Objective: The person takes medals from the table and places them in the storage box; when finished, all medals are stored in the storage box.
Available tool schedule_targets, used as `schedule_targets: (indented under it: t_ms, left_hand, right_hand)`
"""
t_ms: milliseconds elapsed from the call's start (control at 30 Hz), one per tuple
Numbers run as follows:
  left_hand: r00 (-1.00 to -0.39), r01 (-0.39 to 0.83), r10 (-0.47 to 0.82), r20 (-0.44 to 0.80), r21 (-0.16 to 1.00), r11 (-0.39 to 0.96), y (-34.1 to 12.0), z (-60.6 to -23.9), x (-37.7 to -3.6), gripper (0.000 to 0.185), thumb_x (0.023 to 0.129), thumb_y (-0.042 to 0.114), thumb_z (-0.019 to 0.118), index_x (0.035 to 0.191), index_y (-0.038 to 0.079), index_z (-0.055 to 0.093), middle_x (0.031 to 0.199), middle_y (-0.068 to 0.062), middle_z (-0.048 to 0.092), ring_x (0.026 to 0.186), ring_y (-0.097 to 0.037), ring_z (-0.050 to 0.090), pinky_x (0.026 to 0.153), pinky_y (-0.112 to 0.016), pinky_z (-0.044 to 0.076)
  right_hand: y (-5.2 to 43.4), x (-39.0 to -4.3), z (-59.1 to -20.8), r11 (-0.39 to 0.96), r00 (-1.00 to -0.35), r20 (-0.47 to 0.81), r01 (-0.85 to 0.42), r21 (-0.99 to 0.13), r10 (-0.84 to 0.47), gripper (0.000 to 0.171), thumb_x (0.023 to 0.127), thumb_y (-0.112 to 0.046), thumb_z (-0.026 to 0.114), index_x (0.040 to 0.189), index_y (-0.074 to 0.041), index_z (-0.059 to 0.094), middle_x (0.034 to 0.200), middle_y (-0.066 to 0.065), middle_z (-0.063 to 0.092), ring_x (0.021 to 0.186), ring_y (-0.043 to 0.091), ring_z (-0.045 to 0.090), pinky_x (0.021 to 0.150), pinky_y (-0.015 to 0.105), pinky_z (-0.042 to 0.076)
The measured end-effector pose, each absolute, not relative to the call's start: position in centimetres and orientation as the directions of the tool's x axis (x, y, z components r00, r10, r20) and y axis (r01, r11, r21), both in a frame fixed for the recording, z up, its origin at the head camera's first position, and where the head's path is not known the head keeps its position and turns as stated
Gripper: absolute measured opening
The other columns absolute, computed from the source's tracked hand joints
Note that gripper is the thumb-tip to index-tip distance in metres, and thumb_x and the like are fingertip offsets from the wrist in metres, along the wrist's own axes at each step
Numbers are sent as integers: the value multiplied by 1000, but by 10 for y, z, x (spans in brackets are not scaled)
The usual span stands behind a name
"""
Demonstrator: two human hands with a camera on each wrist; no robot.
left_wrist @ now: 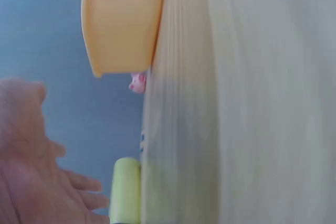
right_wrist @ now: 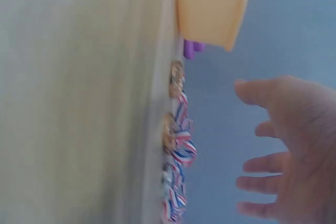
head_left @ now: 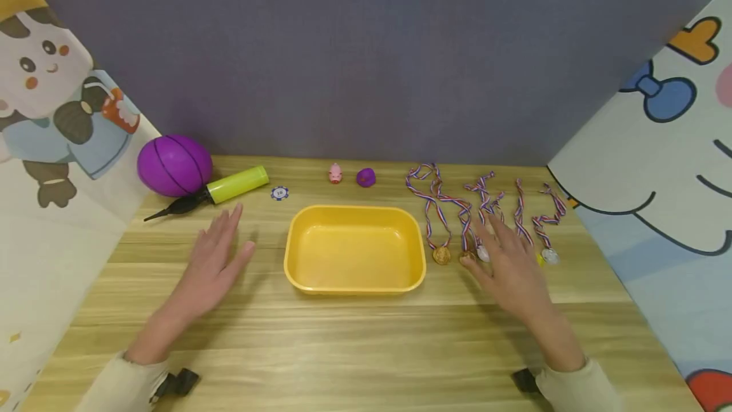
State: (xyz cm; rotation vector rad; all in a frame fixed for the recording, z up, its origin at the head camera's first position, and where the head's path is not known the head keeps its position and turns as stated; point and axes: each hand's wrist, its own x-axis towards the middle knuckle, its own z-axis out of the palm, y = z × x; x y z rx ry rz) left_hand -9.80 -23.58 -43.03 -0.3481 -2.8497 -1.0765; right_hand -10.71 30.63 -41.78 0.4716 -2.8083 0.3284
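Note:
My left hand (head_left: 208, 266) hovers over the table left of a yellow tray (head_left: 354, 288), fingers straight and holding nothing. Just beyond its fingertips lies a lime-green hand pump (head_left: 237, 184) with a black nozzle. My right hand (head_left: 515, 269) is held above the table to the tray's right, its fingers spread and nothing in them. Several medals on striped ribbons lie about and partly beneath it; a gold medal (head_left: 441, 255) is nearest the tray and a silver medal (head_left: 550, 256) is farthest right. In the right wrist view, the fingers (right_wrist: 262, 163) stand apart from the ribbons (right_wrist: 184, 150).
At the back left sits a purple ball (head_left: 174, 166). A poker chip (head_left: 279, 193), a small pink pig figure (head_left: 335, 173) and a small purple toy (head_left: 366, 177) lie behind the tray. A grey wall (head_left: 354, 68) rises at the table's back; printed panels flank both sides.

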Motion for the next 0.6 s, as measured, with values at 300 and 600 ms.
schedule_targets:
  t_ms: [300,600]
  left_hand:
    - [-982,181,149,118,824,537,-217,-438,-100,71,120,32,49,180,25,12,181,-24,23,160,-57,31,128,-79,23]
    - [-962,274,120,247,846,456,-195,-456,-99,66,117,17,55,178,19,28,159,-30,57,142,-53,58,119,-78,41]
  right_hand:
    - [288,-111,-435,874,-807,539,-423,-240,-243,51,85,-12,96,131,0,77,106,19,76,71,25,68,49,35,54]
    - [278,-120,-449,847,-797,580,-418,-328,-169,29,84,-11,97,107,0,84,75,5,74,54,6,54,46,20,42]
